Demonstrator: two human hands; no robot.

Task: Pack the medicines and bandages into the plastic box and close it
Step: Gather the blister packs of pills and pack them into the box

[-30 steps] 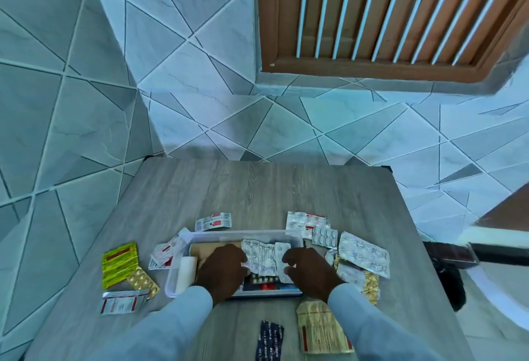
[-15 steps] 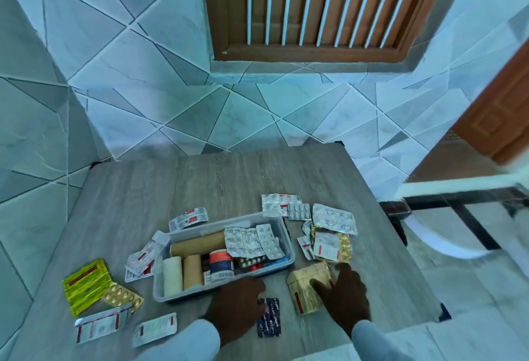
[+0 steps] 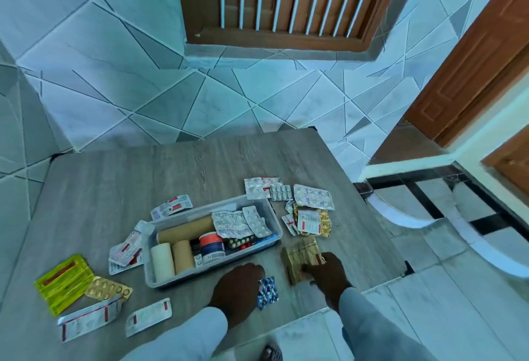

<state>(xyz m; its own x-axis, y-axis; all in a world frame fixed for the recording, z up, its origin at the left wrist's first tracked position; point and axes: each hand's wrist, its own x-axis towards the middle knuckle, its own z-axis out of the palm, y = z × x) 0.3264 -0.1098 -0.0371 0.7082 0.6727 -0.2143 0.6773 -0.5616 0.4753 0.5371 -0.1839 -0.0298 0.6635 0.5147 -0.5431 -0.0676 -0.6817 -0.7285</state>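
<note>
The clear plastic box (image 3: 160, 280) stands open on the wooden table (image 3: 120, 183). It holds a white bandage roll (image 3: 162, 259), two tan rolls (image 3: 182, 256), a tape roll (image 3: 211, 244) and silver blister packs (image 3: 232, 223). No lid is in view. My left hand (image 3: 237, 289) rests knuckles up just in front of the box, its fingers over the left edge of a blue blister strip (image 3: 269, 293). To its right, my right hand (image 3: 329, 273) grips the near edge of a gold foil pack (image 3: 302, 254) that lies on the table.
Left of the box lie a yellow pack (image 3: 64, 282), a gold blister (image 3: 108, 289) and several silver strips (image 3: 88, 317). More strips (image 3: 313, 196) lie right of and behind the box. The table's right edge (image 3: 380, 234) drops to tiled floor.
Both hands left the box and came back to the table's near edge, the left to the blue strip, the right to the gold pack. My view swung to the right.
</note>
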